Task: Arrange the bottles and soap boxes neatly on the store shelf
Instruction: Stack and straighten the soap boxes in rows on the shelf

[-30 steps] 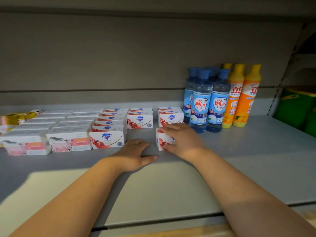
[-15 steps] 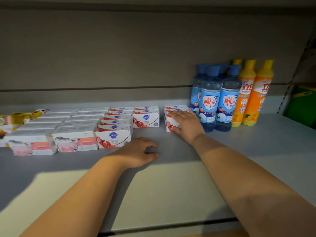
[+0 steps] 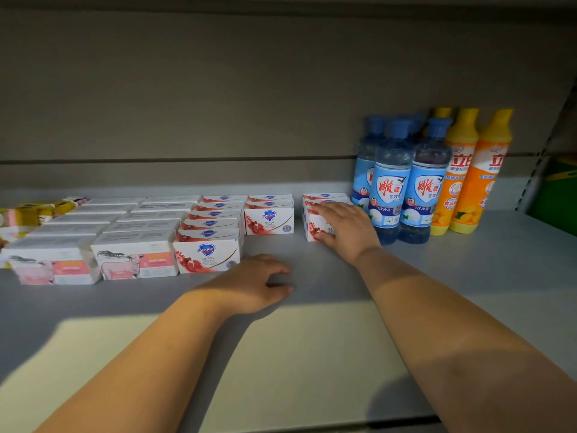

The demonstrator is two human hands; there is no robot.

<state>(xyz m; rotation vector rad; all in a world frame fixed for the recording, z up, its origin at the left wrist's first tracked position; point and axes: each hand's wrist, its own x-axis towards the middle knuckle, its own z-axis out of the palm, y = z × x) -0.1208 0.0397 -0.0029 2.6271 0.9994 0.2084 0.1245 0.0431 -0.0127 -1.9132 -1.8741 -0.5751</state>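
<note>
My right hand (image 3: pixel 342 228) lies over the front white-and-red soap box (image 3: pixel 313 226) of a short row, fingers across its top and thumb at its front face. That row stands just left of the blue bottles (image 3: pixel 392 182). Orange bottles (image 3: pixel 462 170) stand to their right. My left hand (image 3: pixel 256 284) rests on the grey shelf (image 3: pixel 468 276), fingers loosely curled, holding nothing. Two more rows of the same red-and-white soap boxes (image 3: pixel 207 256) sit further left, the nearer one (image 3: pixel 270 220) shorter. Pink-and-white soap boxes (image 3: pixel 134 260) fill the far left.
Yellow packets (image 3: pixel 28 214) lie at the far left back. A green container (image 3: pixel 559 195) stands beyond the shelf upright on the right. The shelf's back wall rises behind all rows.
My right hand pushed the loose soap box back from the shelf's middle against the row beside the blue bottles. My left hand stayed on the shelf.
</note>
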